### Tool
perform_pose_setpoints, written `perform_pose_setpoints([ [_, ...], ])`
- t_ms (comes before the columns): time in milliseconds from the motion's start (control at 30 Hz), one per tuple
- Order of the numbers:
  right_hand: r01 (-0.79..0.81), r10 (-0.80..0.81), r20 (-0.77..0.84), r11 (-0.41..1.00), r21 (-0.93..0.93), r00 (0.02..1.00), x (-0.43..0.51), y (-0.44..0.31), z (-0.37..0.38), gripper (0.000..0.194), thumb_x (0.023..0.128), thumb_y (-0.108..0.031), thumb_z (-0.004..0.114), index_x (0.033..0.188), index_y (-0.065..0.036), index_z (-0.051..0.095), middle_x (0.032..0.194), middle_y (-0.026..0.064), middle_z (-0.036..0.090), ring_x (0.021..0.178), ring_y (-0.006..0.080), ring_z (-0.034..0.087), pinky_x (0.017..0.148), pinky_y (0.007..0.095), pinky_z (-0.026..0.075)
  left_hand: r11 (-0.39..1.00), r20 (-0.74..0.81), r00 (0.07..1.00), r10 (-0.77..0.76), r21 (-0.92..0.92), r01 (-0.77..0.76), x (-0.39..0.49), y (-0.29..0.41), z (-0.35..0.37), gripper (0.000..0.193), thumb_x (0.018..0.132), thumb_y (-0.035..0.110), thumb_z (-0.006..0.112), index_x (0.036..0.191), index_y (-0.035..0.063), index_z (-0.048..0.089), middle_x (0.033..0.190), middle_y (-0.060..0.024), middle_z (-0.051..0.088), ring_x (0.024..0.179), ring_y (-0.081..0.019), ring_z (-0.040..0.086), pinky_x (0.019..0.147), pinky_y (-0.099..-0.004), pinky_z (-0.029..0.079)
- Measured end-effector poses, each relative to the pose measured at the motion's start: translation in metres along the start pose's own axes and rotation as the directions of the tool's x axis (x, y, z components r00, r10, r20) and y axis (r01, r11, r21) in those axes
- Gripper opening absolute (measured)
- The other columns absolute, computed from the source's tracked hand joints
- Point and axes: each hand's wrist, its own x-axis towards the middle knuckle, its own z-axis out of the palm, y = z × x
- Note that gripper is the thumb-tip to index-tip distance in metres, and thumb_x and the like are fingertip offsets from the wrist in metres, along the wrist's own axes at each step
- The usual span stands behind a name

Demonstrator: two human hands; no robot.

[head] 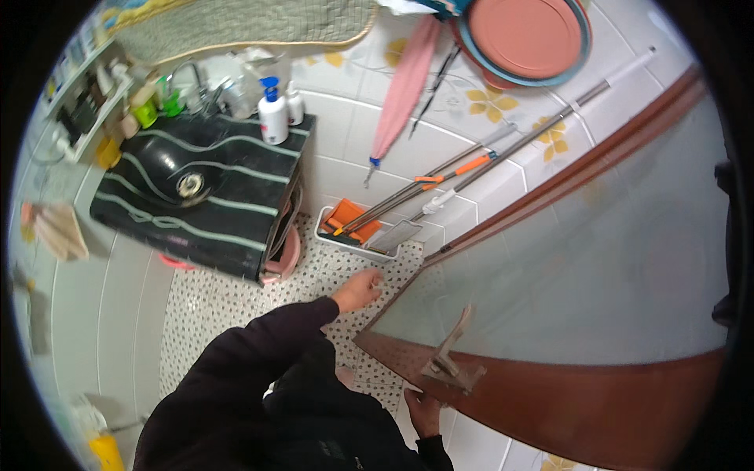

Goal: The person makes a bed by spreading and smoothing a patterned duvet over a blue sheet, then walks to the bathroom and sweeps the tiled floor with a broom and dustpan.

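Note:
My left hand point(358, 290) reaches out over the speckled tile floor, fingers loosely curled and nothing visible in them. Just beyond it, a white plastic bin point(359, 252) stands against the wall with an orange dustpan point(351, 216) and long-handled cleaning tools in it. At the lower edge of a brown-framed door point(530, 400) with a frosted panel point(577, 282), my right hand point(423, 412) grips the frame edge, part of its fingers hidden. The metal lever handle point(450, 368) sits just above that hand.
A black striped washbasin counter point(235, 226) juts out at left, carrying a white pump bottle point(273, 118). Pink basins point(288, 256) sit under it. Poles point(530, 135) lean along the tiled wall. A pink folded umbrella point(406, 88) and round basins point(527, 38) hang above.

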Motion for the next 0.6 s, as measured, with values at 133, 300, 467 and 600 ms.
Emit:
perform_pose_setpoints([
  [133, -0.127, 0.118, -0.106, 0.988, -0.086, 0.987, -0.007, 0.018, -0.007, 0.05, 0.085, -0.033, 0.077, 0.12, 0.001, 0.064, 0.112, 0.0144, 0.069, 0.108, 0.0268, 0.063, 0.095, 0.0391, 0.047, 0.998, -0.101, 0.994, -0.05, 0.043, 0.055, 0.119, -0.03, -0.021, 0.04, 0.08, 0.019, 0.076, 0.108, -0.0008, 0.056, 0.091, -0.0087, 0.058, 0.082, -0.0195, 0.058, 0.076, -0.033, 0.05],
  [300, -0.347, 0.333, -0.276, 0.938, -0.003, 0.902, -0.01, 0.024, 0.003, 0.067, 0.087, -0.033, 0.076, 0.138, 0.002, 0.05, 0.138, 0.0175, 0.055, 0.127, 0.0309, 0.05, 0.111, 0.0393, 0.035, 0.987, -0.16, 0.986, -0.041, 0.148, 0.065, 0.258, -0.032, -0.047, 0.069, 0.079, 0.027, 0.079, 0.133, -0.0035, 0.046, 0.116, -0.0232, 0.059, 0.108, -0.0358, 0.058, 0.094, -0.0414, 0.048],
  [467, -0.532, 0.501, -0.645, 0.83, 0.168, 0.577, -0.009, 0.044, 0.013, 0.062, 0.089, -0.029, 0.074, 0.139, -0.001, 0.05, 0.142, 0.0152, 0.052, 0.129, 0.0299, 0.048, 0.112, 0.0397, 0.034, 0.943, -0.129, 0.98, 0.152, 0.315, -0.105, 0.343, -0.007, -0.04, 0.075, 0.078, 0.031, 0.079, 0.135, -0.0039, 0.044, 0.127, -0.029, 0.052, 0.119, -0.0436, 0.051, 0.101, -0.0465, 0.044],
  [600, -0.506, 0.538, -0.613, 0.826, 0.248, 0.578, -0.005, 0.054, 0.019, 0.058, 0.088, -0.028, 0.075, 0.134, 0.002, 0.055, 0.14, 0.0183, 0.054, 0.13, 0.0319, 0.048, 0.113, 0.0407, 0.033, 0.938, -0.162, 0.969, 0.186, 0.322, -0.127, 0.37, 0.011, -0.026, 0.071, 0.08, 0.03, 0.078, 0.133, -0.0045, 0.045, 0.124, -0.0281, 0.052, 0.115, -0.0437, 0.05, 0.1, -0.0475, 0.043],
])
